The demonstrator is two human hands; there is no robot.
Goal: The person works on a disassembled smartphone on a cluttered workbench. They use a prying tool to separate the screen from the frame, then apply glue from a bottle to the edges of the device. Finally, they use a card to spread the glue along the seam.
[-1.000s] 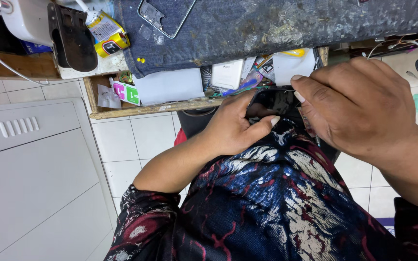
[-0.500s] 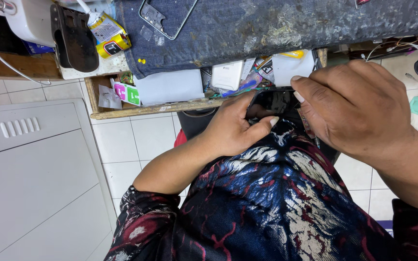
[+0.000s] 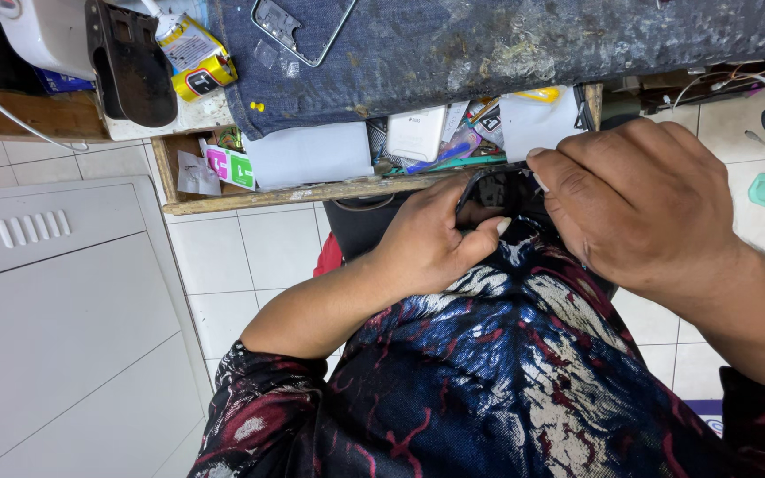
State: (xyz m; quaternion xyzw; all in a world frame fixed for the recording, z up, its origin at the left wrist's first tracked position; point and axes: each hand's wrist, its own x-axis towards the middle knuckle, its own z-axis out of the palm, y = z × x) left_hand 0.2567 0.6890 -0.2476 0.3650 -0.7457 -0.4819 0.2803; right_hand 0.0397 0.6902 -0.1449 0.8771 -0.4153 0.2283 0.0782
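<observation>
Both hands meet over the person's lap, just below the front edge of the desk (image 3: 506, 40). The left hand (image 3: 431, 243) holds a small black phone-like device (image 3: 498, 190), its thumb pressed along the near edge and its fingers curled behind: the grip is narrow and closed on the device. The right hand (image 3: 639, 204) lies over the device's right end, fingertips bent down onto it; most of that end is hidden, so how tight this grip is cannot be told.

Just behind the hands an open wooden drawer (image 3: 223, 199) holds white boxes, cards and papers. On the blue cloth covering the desk lies a bare metal phone frame (image 3: 298, 31); to its left sits a yellow can (image 3: 201, 71). A white cabinet (image 3: 55, 301) stands at the left, on a tiled floor.
</observation>
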